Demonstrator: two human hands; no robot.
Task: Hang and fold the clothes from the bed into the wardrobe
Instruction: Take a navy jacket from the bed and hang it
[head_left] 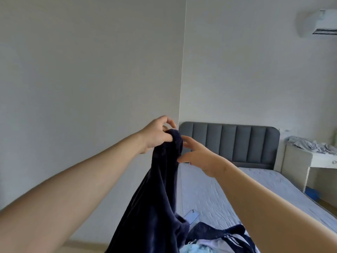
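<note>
The left grip (157, 133) is curled tight round the top of a navy garment (156, 198) and holds it up. The cloth hangs down below it, at the bed's left edge. Just to the right, the right grip (197, 155) is spread open with straight fingers, its thumb touching the garment's side. A phone (191, 216) and more clothes (215, 238) lie on the bed (255, 189).

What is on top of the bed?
On the bed lie a phone, a dark strapped garment and pale blue clothes. The navy garment gripped by the left hand covers the bed's near left part, so anything there is hidden.
</note>
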